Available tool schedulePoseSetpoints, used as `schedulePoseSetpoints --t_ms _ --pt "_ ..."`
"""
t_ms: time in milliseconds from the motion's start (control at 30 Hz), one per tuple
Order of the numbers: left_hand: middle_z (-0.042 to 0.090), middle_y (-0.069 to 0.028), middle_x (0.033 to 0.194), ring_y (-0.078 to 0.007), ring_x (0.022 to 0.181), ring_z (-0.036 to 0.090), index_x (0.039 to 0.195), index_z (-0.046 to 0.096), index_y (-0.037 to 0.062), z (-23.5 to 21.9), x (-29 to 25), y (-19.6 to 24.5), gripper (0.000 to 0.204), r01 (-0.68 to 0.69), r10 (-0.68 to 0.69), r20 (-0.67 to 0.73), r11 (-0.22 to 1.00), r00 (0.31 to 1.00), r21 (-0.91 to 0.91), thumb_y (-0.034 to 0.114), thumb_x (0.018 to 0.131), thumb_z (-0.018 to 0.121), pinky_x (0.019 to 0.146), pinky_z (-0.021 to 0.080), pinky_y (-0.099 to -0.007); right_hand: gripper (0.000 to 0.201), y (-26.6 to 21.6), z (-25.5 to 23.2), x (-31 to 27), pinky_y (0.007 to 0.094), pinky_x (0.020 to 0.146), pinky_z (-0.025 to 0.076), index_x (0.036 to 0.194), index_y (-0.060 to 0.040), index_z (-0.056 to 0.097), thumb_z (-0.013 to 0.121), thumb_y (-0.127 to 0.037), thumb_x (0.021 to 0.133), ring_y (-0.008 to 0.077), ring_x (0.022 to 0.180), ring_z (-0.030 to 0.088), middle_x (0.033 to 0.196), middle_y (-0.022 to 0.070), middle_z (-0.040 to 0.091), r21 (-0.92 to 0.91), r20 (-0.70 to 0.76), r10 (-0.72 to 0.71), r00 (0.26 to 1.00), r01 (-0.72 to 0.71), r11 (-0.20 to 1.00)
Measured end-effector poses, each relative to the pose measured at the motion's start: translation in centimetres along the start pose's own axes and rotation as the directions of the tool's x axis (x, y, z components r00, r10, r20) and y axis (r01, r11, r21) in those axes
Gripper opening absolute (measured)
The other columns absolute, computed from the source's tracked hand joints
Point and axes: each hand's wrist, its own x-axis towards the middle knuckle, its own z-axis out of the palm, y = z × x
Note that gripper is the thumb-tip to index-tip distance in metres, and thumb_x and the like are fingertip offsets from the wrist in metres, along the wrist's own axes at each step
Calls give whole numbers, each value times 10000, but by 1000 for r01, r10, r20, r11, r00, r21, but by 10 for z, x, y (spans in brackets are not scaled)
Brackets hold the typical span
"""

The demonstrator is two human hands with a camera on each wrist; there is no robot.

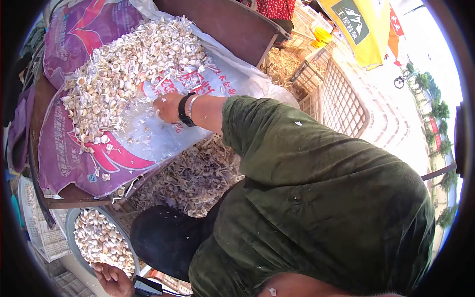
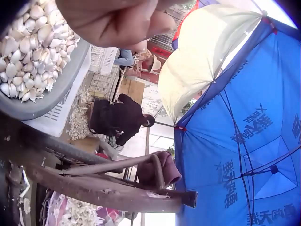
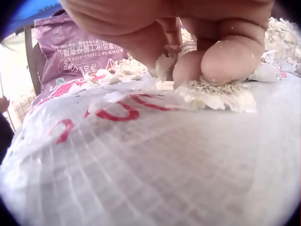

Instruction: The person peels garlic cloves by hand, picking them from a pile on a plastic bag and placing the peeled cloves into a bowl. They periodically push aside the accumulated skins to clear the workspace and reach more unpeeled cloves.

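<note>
Your right hand [image 1: 168,107] has its fingers [image 3: 225,59] curled down, one fingertip pressing a flat, pale garlic root piece [image 3: 214,94] against the white woven sack [image 1: 163,136] — whether the thumb also pinches it, you cannot tell. The piece lies directly under those fingertips, flat side down, so it is this hand's to handle. The big garlic heap [image 1: 128,64] spreads just to the far left of the knuckles, touching distance. Your left hand [image 1: 115,280] sits well apart, down at the near rim of the grey basin [image 1: 70,222] of peeled cloves [image 1: 101,240] — fingers loosely curled on the rim, holding nothing visible.
</note>
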Motion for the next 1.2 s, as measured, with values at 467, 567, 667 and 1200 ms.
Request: schedulePoseSetpoints --t_ms 467,567,667,1200 --pt "595 -68 800 -98 485 445 1109 560 15 151 60 -238 305 416 -584 56 639 810 647 284 973 510 385 321 -218 275 -47 -42 -98 320 542 560 1113 39 562 551 -119 888 193 611 659 816 154 663 920 204 -395 896 -314 -237" --pt "597 -59 779 -92 462 442 1068 560 27 146 67 -253 294 469 -664 93 614 742 635 298 959 528 372 311 -216 236 -59 -53 -107 276 515 521 1071 28 591 565 -125 894 157 586 638 804 117 664 977 179 -302 936 -134 164" --pt "585 -37 722 -83 429 410 997 571 26 139 71 -257 251 442 -615 84 647 784 621 268 941 531 364 300 -213 164 -71 -56 -116 301 501 493 996 -26 611 598 -118 861 164 572 623 730 81 650 861 86 -236 968 47 507" --pt "623 -138 877 -157 591 554 927 530 55 121 87 -228 139 399 -434 9 836 901 377 47 789 546 406 362 -231 161 -32 -57 -64 402 727 528 960 -61 658 567 -75 828 327 818 650 947 153 672 403 -36 -499 866 470 785"
